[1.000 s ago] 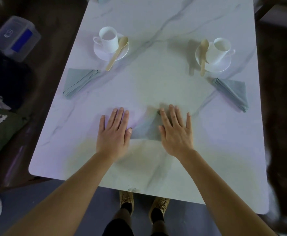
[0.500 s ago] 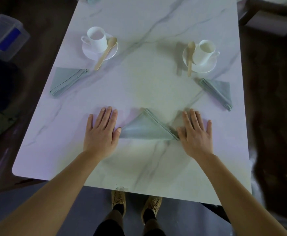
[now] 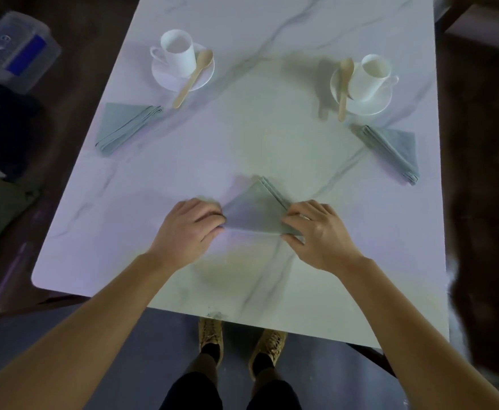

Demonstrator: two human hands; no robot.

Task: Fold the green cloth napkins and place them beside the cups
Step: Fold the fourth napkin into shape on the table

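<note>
**Both hands close on the centre napkin's corners**

Moved since half a second ago: both hands lay flat on the table either side of the triangle. They are now drawn in onto its two base corners, fingers curled.

Left hand (image 3: 187, 229): knuckles up, fingers bent under. Thumb and fingertips pinch the left corner of the centre napkin (image 3: 254, 211).

Right hand (image 3: 322, 232): fingers bent, gripping the right corner. The corner tip itself is hidden under the fingers.

Centre napkin: folded triangle, apex pointing away from the person, stacked edges showing along its right slope. It sits on the marble table (image 3: 271, 137) toward the near edge, between the two hands and well apart from both cups. Cannot tell whether its base is lifted off the surface.

Far left: left cup (image 3: 178, 53) upright on the left saucer (image 3: 165, 79), handle to the left. The left spoon (image 3: 193, 78), wooden, leans across the rim with its handle end on the table. The left napkin (image 3: 124, 125), folded, lies near that saucer on the person's side, close to the table's left edge.

Far right: right cup (image 3: 368, 75) on the right saucer (image 3: 381, 106), handle to the right. The right spoon (image 3: 344, 87) lies along the saucer's left side. The right napkin (image 3: 396, 149), folded, lies just on the person's side of that saucer, close to the right edge.

Off the table: a clear plastic box (image 3: 17, 51) with a blue label at upper left, and tan shoes (image 3: 211, 335) below the near edge.
</note>
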